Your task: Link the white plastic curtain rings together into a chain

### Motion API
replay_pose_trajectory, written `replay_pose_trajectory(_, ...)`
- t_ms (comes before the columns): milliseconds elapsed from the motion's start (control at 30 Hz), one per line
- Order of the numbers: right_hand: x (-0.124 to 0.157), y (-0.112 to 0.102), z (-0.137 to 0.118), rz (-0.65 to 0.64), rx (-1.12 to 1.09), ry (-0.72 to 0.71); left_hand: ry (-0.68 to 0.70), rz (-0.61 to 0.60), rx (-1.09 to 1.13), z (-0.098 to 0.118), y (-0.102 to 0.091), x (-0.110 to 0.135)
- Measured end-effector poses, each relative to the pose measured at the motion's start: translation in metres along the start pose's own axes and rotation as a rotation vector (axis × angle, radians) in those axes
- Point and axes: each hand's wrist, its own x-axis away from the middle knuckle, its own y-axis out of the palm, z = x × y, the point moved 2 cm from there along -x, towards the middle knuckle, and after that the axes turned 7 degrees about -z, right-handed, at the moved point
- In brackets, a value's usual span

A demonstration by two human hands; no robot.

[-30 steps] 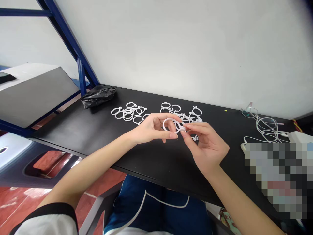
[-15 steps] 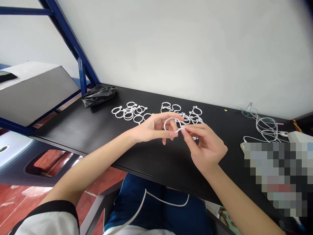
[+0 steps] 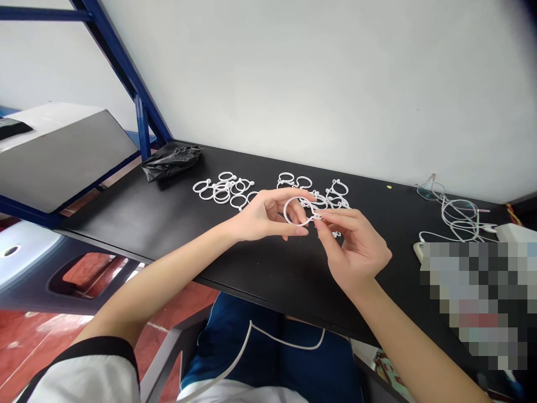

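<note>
A white curtain ring [image 3: 286,212] is up between my hands, above the front of the black desk [image 3: 268,280]. My left hand [image 3: 262,218] curves around it, with the thumb below and the index finger above. The right thumb and fingertips pinch the ring's end, so my right hand [image 3: 358,243] covers part of that end. Behind my left hand lies a loose group of white rings [image 3: 221,193], several with small round knobs. More white rings [image 3: 339,189] lie behind my right hand, partly hidden by it and the held ring.
A crumpled black plastic bag [image 3: 172,162] rests at the far left. Eyeglasses [image 3: 432,189] and a coiled white cable [image 3: 459,218] are at the right, behind a pixelated area. A white wall backs the desk; a blue metal frame [image 3: 142,126] stands left.
The held ring has turned slightly and now looks rounder, its ends closer together at my right fingertips. Both hands stay almost in place, and the view has shifted a little.
</note>
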Motion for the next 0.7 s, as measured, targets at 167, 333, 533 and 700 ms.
replay_pose_trajectory(167, -0.0002, -0.0015, 0.0011, 0.009, 0.035, -0.048, 0.043, 0.06, -0.144, 0.001, -0.0022, 0.002)
replay_pose_trajectory(333, 0.0004, -0.0021, 0.003, 0.0, 0.034, -0.045, 0.051, 0.092, -0.243, 0.0059, -0.0013, 0.0045)
replay_pose_trajectory(533, 0.0038, -0.0004, 0.0041, -0.019, -0.01, -0.025, 0.07, 0.081, -0.267, 0.009, -0.0006, 0.0038)
replay_pose_trajectory(700, 0.0048, 0.0002, 0.0055, -0.024, -0.025, -0.02, 0.141, 0.145, -0.385, 0.0082, 0.0013, 0.0043)
